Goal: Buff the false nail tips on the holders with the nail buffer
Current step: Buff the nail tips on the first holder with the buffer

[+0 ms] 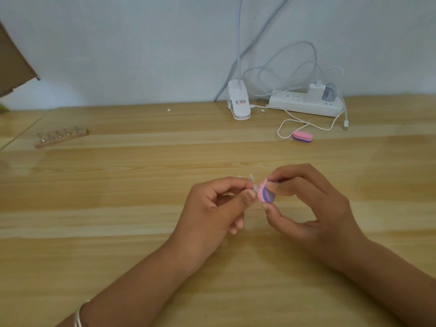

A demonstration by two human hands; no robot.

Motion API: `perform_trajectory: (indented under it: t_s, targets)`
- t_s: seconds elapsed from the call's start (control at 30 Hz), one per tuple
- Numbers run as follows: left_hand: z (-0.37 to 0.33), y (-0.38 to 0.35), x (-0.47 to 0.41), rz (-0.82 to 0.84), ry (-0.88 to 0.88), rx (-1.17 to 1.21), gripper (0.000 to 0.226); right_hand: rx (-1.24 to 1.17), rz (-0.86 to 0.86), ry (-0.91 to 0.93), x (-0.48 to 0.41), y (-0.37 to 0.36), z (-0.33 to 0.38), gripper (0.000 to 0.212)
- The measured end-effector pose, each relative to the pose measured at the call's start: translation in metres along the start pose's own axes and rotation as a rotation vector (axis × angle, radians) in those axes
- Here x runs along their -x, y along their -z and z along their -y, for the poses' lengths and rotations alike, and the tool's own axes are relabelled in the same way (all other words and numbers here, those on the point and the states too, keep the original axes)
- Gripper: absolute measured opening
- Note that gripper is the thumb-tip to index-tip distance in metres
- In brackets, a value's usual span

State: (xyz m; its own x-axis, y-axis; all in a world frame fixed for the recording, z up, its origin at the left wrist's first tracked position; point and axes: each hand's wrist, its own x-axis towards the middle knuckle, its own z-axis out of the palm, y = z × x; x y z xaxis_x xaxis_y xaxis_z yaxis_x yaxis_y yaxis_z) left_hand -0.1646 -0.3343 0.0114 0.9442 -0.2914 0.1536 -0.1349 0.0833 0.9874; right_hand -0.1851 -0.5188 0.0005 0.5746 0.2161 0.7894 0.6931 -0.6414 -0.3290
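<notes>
- The small clear plastic false nail tip point(251, 178) is up off the surface, poking out between the two hands near the middle of the view. It's pretty blurry, so I can't really make out its holder.
- Left grip point(219, 204) is clamped on whatever carries that tip, with thumb and forefinger pinched together and the other fingers curled under. My guess is that holding it low down leaves the tip's face free for rubbing.
- Right grip point(306, 208) is pinched on the pink-and-purple layered oval foam nail buffer point(265, 193), thumb below and fingertips on top. Its pink face is turned toward the tip and sits just beside it, maybe touching. Looks like mid-buffing to me.
- Both hands work over the pale wooden plank surface point(118, 185), close in to the person.
- Far left sits a long wooden rack point(61, 139) with five metal holders standing in it, well apart from the hands. I can't tell if they carry tips.
- A spare pink-and-purple buffer point(302, 136) lies further back, near the white power strip point(304, 103) and the white clip lamp point(238, 102).
</notes>
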Motion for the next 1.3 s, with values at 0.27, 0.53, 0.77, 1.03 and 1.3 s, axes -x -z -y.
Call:
perform_trajectory:
  t_s: [0.27,0.53,0.77,1.03,1.3]
  targets:
    - [0.000,0.000,-0.001,0.011,0.058,0.077,0.013,0.026,-0.002,0.012,0.000,0.001,-0.003,0.015]
    - [-0.001,0.003,-0.001,0.057,0.074,0.132,0.014,0.112,0.019,-0.044,0.000,0.006,-0.020,0.010]
    - [0.002,0.001,-0.002,0.071,0.057,0.076,0.012,0.020,-0.010,0.020,0.001,0.003,-0.004,0.017]
    - [0.001,0.001,-0.001,0.073,0.033,-0.025,0.009,0.028,-0.002,0.029,0.000,0.005,-0.006,0.016]
    - [0.002,-0.001,0.004,-0.057,-0.156,-0.370,0.014,0.114,0.009,0.060,0.000,0.008,-0.013,0.012]
